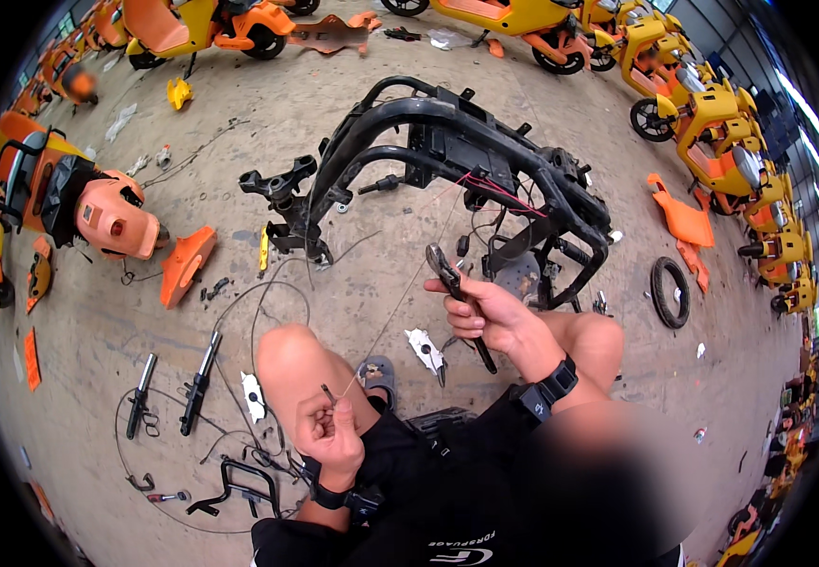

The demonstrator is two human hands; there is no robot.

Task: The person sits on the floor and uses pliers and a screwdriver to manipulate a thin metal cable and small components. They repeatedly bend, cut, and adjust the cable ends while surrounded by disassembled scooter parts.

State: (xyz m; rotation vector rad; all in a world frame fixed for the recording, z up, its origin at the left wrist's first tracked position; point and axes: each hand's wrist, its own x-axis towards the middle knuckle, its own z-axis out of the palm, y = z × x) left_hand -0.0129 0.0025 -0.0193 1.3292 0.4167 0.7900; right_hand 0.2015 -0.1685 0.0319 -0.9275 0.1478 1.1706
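A stripped black scooter frame lies on the concrete floor ahead of me. My right hand grips black pliers with the jaws pointing up and left, near the frame's lower side. My left hand is pinched shut on the end of a thin cable that runs taut up and right toward red wires on the frame. Both wrists wear black bands. My bare knees show below the hands.
Loose black struts, thin cables, white brackets and small tools lie on the floor to my left. Orange body panels, a black tyre and rows of yellow-orange scooters ring the area.
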